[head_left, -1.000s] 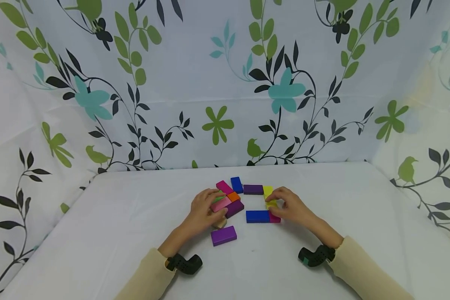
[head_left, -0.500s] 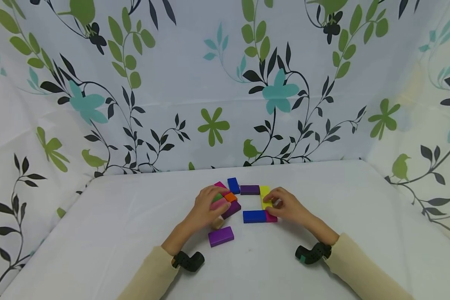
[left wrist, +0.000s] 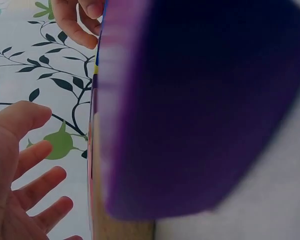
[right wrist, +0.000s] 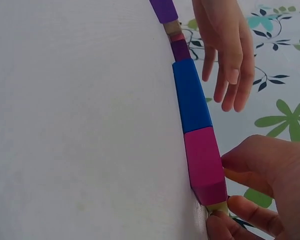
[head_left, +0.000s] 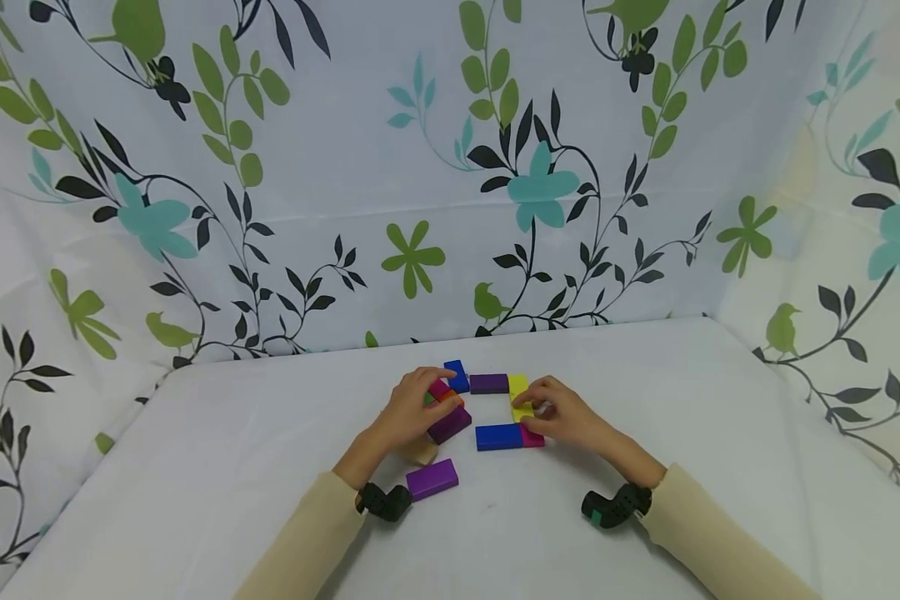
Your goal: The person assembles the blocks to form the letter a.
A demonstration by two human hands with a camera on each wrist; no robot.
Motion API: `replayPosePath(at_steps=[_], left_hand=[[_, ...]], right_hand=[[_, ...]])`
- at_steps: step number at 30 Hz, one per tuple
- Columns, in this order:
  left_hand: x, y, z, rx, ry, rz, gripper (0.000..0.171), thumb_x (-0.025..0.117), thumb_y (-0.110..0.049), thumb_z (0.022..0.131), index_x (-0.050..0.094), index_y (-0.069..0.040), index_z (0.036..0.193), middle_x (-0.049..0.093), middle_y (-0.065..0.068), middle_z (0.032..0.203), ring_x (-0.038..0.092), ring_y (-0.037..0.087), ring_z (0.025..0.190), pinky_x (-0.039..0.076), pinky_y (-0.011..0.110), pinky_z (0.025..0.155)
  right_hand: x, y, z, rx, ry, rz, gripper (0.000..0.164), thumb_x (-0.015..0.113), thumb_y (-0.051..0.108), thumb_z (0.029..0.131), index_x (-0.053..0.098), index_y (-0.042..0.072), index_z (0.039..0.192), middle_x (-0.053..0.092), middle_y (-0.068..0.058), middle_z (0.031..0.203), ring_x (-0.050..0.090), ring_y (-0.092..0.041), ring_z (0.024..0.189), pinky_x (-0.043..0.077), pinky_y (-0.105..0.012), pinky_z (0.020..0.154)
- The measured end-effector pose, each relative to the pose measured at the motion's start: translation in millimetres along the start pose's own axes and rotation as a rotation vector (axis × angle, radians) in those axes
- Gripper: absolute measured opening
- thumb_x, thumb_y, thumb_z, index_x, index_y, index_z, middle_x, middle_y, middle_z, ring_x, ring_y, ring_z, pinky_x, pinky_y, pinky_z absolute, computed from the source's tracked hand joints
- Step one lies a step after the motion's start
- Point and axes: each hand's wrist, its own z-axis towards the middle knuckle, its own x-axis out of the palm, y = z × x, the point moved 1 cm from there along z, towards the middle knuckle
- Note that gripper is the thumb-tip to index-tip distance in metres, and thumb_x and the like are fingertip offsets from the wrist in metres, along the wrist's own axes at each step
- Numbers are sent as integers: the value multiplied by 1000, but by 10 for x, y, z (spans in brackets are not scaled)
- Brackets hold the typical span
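Observation:
In the head view my left hand (head_left: 411, 407) hovers over a cluster of coloured blocks, its fingertips near a small blue block (head_left: 457, 381). The left wrist view shows that hand's fingers (left wrist: 52, 177) spread, with nothing between them. Under it lie a magenta block (head_left: 440, 387), an orange one and a dark purple block (head_left: 450, 426), partly hidden. My right hand (head_left: 566, 415) has bent fingers and thumb at the yellow block (head_left: 518, 385), pinching it beside the magenta end block (right wrist: 205, 155). A long blue block (head_left: 497, 437) adjoins that magenta block.
Another dark purple block (head_left: 489, 383) lies between the small blue and yellow ones. A plain wooden block (head_left: 422, 452) and a bright purple block (head_left: 432, 479) sit nearer me on the white table (head_left: 495, 533). A leaf-patterned cloth (head_left: 330, 183) hangs behind.
My left hand has shifted right over the cluster, covering the light pink block and nearing the small blue one. The right hand keeps its place at the yellow block. The head view has turned slightly.

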Motion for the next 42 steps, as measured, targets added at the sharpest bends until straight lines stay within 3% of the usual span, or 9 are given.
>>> replayPosePath(at_steps=[5, 13, 23, 35, 42], left_hand=[[2, 5, 96, -6, 24, 29, 42, 65, -26, 93, 57, -8, 130, 50, 17, 138, 37, 41, 133, 27, 63, 108], [51, 18, 198, -49, 125, 132, 48, 64, -30, 92, 54, -19, 137, 38, 20, 147, 34, 43, 135, 33, 65, 104], [97, 72, 180, -41, 76, 153, 44, 64, -27, 93, 57, -18, 135, 37, 20, 147, 35, 44, 133, 34, 65, 103], [56, 20, 188, -37, 120, 250, 42, 61, -31, 95, 58, -17, 134, 42, 22, 144, 34, 45, 135, 29, 64, 106], [-25, -21, 211, -95, 148, 259, 48, 62, -34, 94, 54, -13, 137, 46, 17, 142, 38, 39, 133, 30, 57, 110]], right_hand=[[-7, -20, 6, 6, 37, -4, 21, 66, 8, 90, 69, 2, 110, 48, -21, 118, 57, -20, 85, 51, -26, 75], [6, -30, 0, -24, 51, -9, 21, 63, 10, 92, 71, 5, 111, 47, -17, 116, 53, -21, 92, 50, -25, 76], [17, -22, -21, 7, 60, -26, 21, 61, 12, 93, 71, 8, 111, 46, -18, 120, 54, -19, 90, 49, -25, 77], [-5, -9, -23, -18, 54, -15, 21, 62, 12, 93, 70, 5, 111, 45, -20, 120, 54, -20, 89, 49, -26, 77], [-3, -13, -23, -22, 51, -14, 20, 62, 11, 93, 70, 5, 111, 46, -19, 119, 54, -21, 90, 49, -26, 77]])
